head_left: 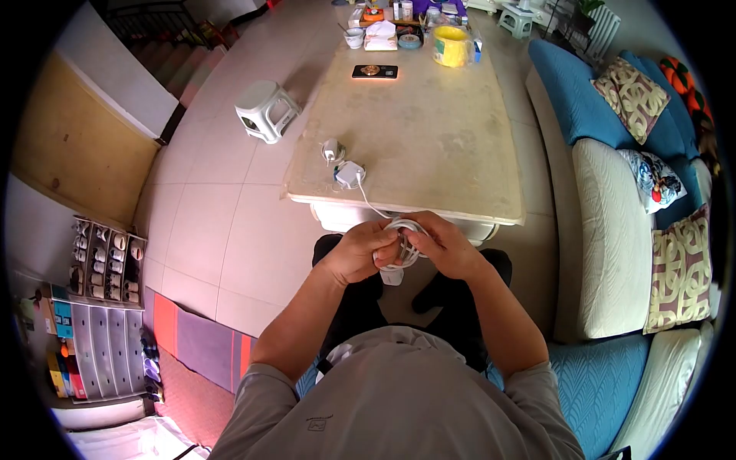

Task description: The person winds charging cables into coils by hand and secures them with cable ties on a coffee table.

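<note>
A white charging cable (407, 225) is wound into a loose coil between my two hands, just off the table's near edge. My left hand (360, 251) grips the coil from the left, fingers curled round it. From the right, my right hand (445, 244) pinches the coil's upper side. Below the coil hangs a white plug end (392, 277). The cable runs up over the table edge to a white power adapter (349, 175) lying on the table. Beyond it lies a smaller white charger (331, 150) with its own thin cord.
The long table (429, 123) bears a phone (375, 71), a tissue box (381, 36), a yellow tape roll (451, 47) and a cup (354, 37). A white stool (267, 111) stands left; a blue sofa (563, 92) lines the right. A shoe rack (107, 261) is far left.
</note>
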Available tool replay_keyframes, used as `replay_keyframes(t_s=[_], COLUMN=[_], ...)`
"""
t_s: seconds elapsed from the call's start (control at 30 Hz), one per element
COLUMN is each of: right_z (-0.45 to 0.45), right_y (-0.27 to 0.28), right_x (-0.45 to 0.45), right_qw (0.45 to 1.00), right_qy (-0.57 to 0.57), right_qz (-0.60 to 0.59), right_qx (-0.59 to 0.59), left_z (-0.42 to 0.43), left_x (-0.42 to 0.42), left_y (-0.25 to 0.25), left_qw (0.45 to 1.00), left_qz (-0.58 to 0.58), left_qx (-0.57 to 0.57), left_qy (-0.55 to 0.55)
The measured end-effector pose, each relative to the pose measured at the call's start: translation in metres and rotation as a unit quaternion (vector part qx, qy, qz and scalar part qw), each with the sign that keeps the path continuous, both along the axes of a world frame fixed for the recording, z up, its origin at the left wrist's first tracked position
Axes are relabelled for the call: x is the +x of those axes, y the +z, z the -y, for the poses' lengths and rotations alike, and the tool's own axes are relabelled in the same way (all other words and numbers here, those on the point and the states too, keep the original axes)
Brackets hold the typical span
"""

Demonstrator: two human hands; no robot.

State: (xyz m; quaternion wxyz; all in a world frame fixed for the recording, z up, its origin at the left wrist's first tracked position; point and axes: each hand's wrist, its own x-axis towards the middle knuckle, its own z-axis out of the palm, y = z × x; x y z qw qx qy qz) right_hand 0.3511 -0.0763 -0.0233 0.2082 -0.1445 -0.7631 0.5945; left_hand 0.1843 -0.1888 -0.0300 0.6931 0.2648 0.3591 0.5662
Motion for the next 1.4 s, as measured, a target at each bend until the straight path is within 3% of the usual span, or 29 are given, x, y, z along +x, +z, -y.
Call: replay_keyframes(t_s=[0.17,0.3,0.4,0.47,0.57,0.67,0.77,0.8,0.9,1.0,1.1,1.13,1.27,1.4], right_z=[0.004,0.006,0.004,0.007,0.007,0.001,0.002,0.001,0.002,0.006,0.012,0.012,0.01,0.011], right_y=[0.01,0.008,0.0,-0.008,-0.009,-0.019,-0.036,-0.037,-0.032,-0.011,0.009,0.013,0.016,0.011], right_x=[-0.002,-0.004,-0.006,-0.008,-0.003,0.004,0.01,0.012,0.016,0.017,0.017,0.017,0.016,0.017], right_qw=[0.995,0.999,0.999,0.997,0.98,0.974,0.969,0.972,0.983,0.988,0.987,0.985,0.985,0.98], right_qy=[0.022,0.003,-0.023,-0.057,-0.055,-0.073,-0.173,-0.174,-0.151,-0.087,-0.043,-0.025,0.05,0.076], right_qz=[0.028,0.027,0.027,0.024,0.052,0.055,0.063,0.065,0.087,0.12,0.125,0.134,0.155,0.148], right_qx=[-0.095,-0.025,-0.024,-0.039,-0.183,-0.205,-0.164,-0.142,-0.055,0.048,0.093,0.105,0.064,0.112], left_z=[0.003,0.001,0.001,0.002,0.001,-0.001,0.001,-0.001,0.002,-0.006,-0.01,-0.009,-0.008,-0.009], left_x=[-0.003,-0.001,0.016,0.018,0.012,-0.001,-0.005,-0.009,-0.003,0.007,0.004,0.012,0.003,0.005], left_y=[0.007,0.0,0.001,0.001,0.005,0.008,0.024,0.024,0.03,0.023,-0.003,-0.005,-0.016,0.003], left_qw=[0.992,0.983,0.99,0.982,0.96,0.923,0.939,0.934,0.963,0.972,0.964,0.972,0.944,0.984], left_qz=[0.121,0.171,0.134,0.165,0.236,0.328,0.257,0.255,0.119,-0.026,-0.233,-0.21,-0.319,-0.174], left_qx=[0.019,0.03,0.02,0.074,0.141,0.185,0.149,0.21,0.117,0.079,0.047,0.02,-0.087,-0.04], left_qy=[-0.032,-0.054,0.048,0.049,0.06,0.076,0.174,0.137,0.214,0.221,0.116,0.105,0.017,-0.029])
